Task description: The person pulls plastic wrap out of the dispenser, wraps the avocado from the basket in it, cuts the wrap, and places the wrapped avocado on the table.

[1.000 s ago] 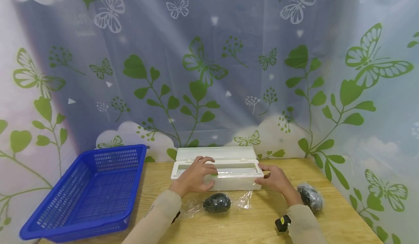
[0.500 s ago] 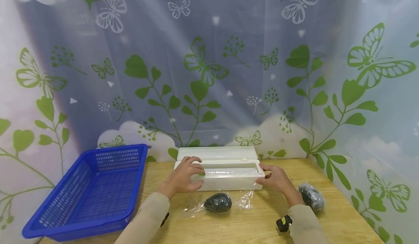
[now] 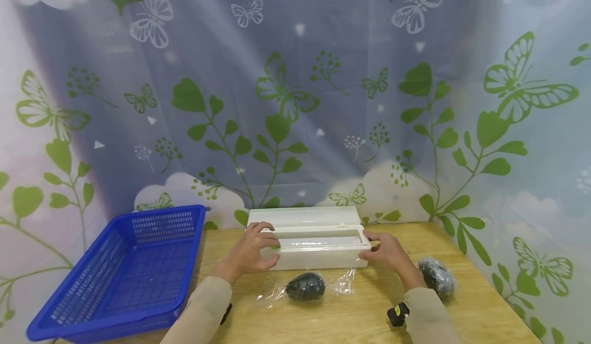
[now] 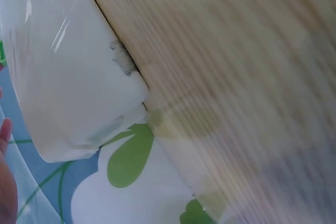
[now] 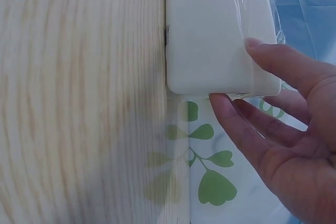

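Note:
A long white cling film dispenser [image 3: 318,258] sits at the back of the table with its lid [image 3: 304,216] tipped back. Clear film covers its front in the wrist views. My left hand [image 3: 247,251] is at its left end, thumb and fingers around a small green slide cutter [image 3: 275,247] on the front rim. At the right end my right hand [image 3: 388,251] grips the dispenser's corner, thumb [image 5: 268,53] on the front face and fingers on the end. Before the dispenser lies a dark, egg-shaped, avocado-like fruit [image 3: 306,287] on clear film [image 3: 343,282].
A blue plastic basket [image 3: 184,282] stands on the left of the wooden table [image 3: 323,323]. Right of my right wrist lies another dark fruit wrapped in film [image 3: 436,277]. A patterned curtain [image 3: 295,154] hangs right behind the dispenser.
My left hand has moved left along the dispenser's front rim to its left end, the green slide cutter with it. My right hand keeps its grip on the right end.

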Demonstrator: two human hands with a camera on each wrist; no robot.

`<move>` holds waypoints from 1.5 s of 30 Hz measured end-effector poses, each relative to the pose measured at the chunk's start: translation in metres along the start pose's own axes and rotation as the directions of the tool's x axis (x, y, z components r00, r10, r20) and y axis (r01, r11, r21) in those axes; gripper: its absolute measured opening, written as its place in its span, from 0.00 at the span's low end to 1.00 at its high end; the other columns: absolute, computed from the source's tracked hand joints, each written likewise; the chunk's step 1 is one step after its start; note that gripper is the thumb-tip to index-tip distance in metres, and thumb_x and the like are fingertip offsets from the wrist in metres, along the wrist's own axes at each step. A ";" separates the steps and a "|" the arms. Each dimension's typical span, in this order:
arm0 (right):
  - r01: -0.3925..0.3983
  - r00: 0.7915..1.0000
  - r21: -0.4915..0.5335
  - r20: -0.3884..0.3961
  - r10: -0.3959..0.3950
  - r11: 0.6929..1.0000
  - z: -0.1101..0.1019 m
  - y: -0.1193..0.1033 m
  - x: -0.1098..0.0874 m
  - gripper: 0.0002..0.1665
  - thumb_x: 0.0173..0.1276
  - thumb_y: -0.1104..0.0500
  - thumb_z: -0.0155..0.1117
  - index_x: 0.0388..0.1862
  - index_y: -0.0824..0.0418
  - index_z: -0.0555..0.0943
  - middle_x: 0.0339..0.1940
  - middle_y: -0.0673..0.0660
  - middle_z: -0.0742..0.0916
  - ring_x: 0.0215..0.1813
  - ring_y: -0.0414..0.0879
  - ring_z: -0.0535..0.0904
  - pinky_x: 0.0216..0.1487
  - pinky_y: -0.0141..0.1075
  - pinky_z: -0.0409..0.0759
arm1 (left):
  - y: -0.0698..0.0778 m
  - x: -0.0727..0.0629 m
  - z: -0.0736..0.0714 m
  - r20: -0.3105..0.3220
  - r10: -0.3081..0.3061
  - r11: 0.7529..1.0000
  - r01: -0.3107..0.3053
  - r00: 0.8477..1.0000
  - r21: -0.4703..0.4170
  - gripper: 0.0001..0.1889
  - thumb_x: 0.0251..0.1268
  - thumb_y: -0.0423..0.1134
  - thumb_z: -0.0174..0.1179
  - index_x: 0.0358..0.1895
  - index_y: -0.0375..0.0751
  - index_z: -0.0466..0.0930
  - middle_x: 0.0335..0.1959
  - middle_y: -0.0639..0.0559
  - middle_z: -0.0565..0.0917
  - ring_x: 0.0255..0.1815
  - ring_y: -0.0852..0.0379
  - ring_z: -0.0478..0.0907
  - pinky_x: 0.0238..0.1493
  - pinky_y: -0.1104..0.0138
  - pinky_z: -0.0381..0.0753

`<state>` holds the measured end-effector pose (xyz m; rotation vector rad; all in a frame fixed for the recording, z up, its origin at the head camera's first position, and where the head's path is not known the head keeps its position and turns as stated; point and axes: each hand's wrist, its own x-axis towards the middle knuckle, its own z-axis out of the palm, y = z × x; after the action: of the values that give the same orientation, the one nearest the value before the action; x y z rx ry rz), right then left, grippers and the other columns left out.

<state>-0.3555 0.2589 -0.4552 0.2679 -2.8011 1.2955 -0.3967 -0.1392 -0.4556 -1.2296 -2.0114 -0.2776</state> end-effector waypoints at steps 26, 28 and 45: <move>0.026 1.000 0.014 0.005 -0.026 1.000 0.003 0.000 0.003 0.44 0.66 0.58 0.75 0.75 0.71 0.67 0.70 0.76 0.76 0.49 0.60 0.89 0.42 0.40 0.88 | -0.017 -0.030 -0.014 -0.110 -0.005 1.000 0.007 0.994 0.016 0.06 0.43 0.39 0.76 0.24 0.48 0.86 0.27 0.58 0.88 0.46 0.45 0.82 0.48 0.51 0.77; 0.027 1.000 0.016 0.002 -0.027 1.000 0.003 0.001 0.003 0.44 0.66 0.58 0.75 0.75 0.71 0.68 0.69 0.76 0.77 0.48 0.58 0.89 0.41 0.39 0.88 | -0.018 -0.032 -0.015 -0.119 -0.004 1.000 0.008 0.993 0.027 0.06 0.43 0.39 0.76 0.23 0.47 0.86 0.26 0.58 0.88 0.45 0.46 0.82 0.47 0.51 0.78; 0.027 1.000 0.014 0.000 -0.027 1.000 0.001 0.003 0.000 0.44 0.65 0.59 0.76 0.75 0.71 0.68 0.67 0.77 0.78 0.49 0.60 0.89 0.43 0.42 0.89 | -0.022 -0.041 -0.023 -0.110 -0.092 0.994 0.098 0.990 0.056 0.06 0.46 0.40 0.75 0.20 0.49 0.86 0.19 0.58 0.85 0.42 0.47 0.83 0.50 0.50 0.80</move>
<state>-0.3557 0.2599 -0.4585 0.3052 -2.7798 1.3094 -0.3931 -0.1900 -0.4637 -1.0606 -1.9740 -0.3196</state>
